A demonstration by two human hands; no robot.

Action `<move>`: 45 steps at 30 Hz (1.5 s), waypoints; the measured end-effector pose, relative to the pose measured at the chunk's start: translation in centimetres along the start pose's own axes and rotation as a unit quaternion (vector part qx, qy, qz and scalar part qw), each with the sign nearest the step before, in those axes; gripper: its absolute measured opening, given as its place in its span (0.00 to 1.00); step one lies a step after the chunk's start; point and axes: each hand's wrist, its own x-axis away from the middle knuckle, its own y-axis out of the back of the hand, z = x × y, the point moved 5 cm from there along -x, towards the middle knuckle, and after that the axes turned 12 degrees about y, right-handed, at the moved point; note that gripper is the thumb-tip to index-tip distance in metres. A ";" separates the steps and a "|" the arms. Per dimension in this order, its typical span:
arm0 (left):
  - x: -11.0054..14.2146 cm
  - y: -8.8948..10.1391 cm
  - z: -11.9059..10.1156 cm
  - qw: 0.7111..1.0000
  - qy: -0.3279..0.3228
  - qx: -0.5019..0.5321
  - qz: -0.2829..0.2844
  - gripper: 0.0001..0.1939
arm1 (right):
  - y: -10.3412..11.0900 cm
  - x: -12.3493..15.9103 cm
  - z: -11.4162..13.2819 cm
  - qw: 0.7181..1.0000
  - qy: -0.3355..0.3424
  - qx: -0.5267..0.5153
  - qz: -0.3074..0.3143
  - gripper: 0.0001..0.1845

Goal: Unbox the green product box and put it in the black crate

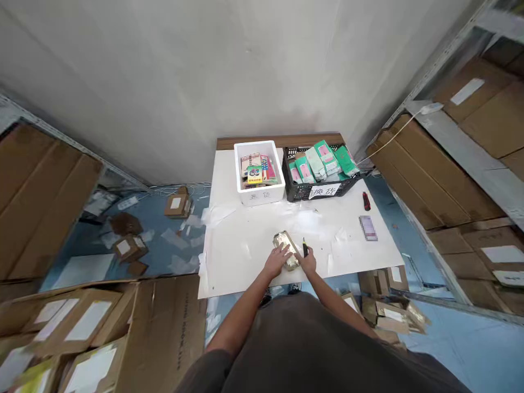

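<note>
A small shiny gold-wrapped packet [285,242] lies near the front of the white table [245,262]. My left hand [278,258] rests on the packet's left side with its fingers spread flat over it. My right hand [308,261] is at the packet's right end, fingers curled round a dark pen or cutter [305,248] that sticks up from it.
At the table's back stand a white box [258,192] of colourful packs and a black crate [303,190] of green and pink boxes. A red tool [366,201] and a small purple item [368,227] lie at the right. Cardboard boxes crowd the floor and shelves on both sides.
</note>
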 end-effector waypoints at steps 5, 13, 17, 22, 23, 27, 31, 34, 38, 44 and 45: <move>-2.3 0.9 -1.6 1.000 0.006 -0.014 0.006 0.20 | -0.2 0.3 -1.3 0.999 -0.022 0.017 0.024 0.41; -3.7 0.8 -3.9 0.987 0.159 -0.032 -0.006 0.18 | 3.0 -6.2 3.0 0.987 0.122 0.051 0.090 0.41; -3.1 -0.6 -5.2 0.980 0.195 0.003 -0.028 0.25 | 5.5 -5.7 0.0 0.983 0.126 -0.032 0.128 0.24; -3.1 -1.9 -5.2 0.969 0.241 0.035 -0.035 0.28 | 7.3 -2.4 -3.4 0.927 0.198 -0.008 0.319 0.18; -3.3 -2.0 -5.2 0.968 0.246 0.039 -0.032 0.29 | 7.6 -2.1 -3.4 0.920 0.216 0.040 0.325 0.17; -3.9 -2.0 -5.1 0.965 0.259 0.044 -0.019 0.37 | 8.3 -2.2 -1.0 0.876 0.296 0.249 0.288 0.18; -4.3 -1.9 -5.1 0.957 0.286 0.044 -0.001 0.48 | 8.3 -2.6 1.3 0.831 0.328 0.327 0.309 0.19; -4.4 -1.7 -5.1 0.954 0.297 0.043 0.009 0.52 | 8.3 -2.8 2.3 0.828 0.328 0.333 0.311 0.17; -4.3 -1.0 -5.1 0.953 0.300 0.036 0.006 0.51 | 8.0 -2.2 2.4 0.843 0.301 0.325 0.305 0.16; -4.1 -0.6 -5.1 0.949 0.313 0.040 0.005 0.51 | 8.1 -1.0 0.5 0.884 0.238 0.269 0.298 0.17; -4.0 -0.5 -5.1 0.948 0.315 0.043 0.002 0.50 | 8.1 -0.9 0.1 0.890 0.228 0.255 0.302 0.18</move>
